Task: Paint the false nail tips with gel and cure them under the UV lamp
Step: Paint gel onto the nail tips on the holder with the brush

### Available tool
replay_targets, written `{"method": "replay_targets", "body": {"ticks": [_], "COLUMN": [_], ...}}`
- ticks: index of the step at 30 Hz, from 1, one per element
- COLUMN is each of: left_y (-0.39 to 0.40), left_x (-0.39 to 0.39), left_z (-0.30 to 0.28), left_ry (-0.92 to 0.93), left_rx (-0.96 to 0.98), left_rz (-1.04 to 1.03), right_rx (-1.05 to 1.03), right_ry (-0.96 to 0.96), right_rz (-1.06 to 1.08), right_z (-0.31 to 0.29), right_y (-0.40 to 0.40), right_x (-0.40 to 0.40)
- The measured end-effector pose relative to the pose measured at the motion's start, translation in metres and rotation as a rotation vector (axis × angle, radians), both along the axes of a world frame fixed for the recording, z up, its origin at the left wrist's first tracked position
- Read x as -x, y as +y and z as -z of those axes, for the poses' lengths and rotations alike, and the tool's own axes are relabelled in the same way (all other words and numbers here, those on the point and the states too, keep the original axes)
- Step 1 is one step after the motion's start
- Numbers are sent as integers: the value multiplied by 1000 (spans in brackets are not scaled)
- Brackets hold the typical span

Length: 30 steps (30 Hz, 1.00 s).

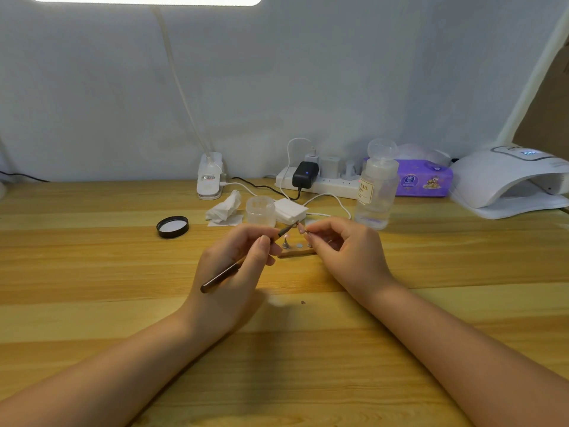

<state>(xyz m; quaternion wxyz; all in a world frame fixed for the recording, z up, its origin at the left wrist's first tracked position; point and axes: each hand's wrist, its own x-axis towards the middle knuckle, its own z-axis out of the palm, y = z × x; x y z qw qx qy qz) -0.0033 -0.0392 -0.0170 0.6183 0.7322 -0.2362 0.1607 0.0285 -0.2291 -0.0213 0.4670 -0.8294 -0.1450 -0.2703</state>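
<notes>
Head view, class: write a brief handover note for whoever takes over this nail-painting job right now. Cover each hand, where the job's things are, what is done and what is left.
Left hand grips the gel brush, its tip at the nail.
Right hand pinches one pink nail tip above the wooden stand.
Another tip on a holder stands on that stand.
The UV lamp sits at the far right of the table, its display lit.
The open clear jar is behind the hands; its black lid lies to the left.
Done: painting is under way.
Left: finish coating, then cure under the lamp.
</notes>
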Motion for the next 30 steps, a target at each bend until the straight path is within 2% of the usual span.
{"method": "replay_targets", "body": {"ticks": [18,30], "left_y": [3,1], "left_x": [1,-1], "left_z": [1,1], "left_ry": [-44,12], "left_rx": [7,11], "left_rz": [33,20], "right_rx": [3,12], "right_ry": [-20,-41], "right_rz": [14,3], "right_z": [-1,1], "right_y": [0,1], "right_x": [0,0]}}
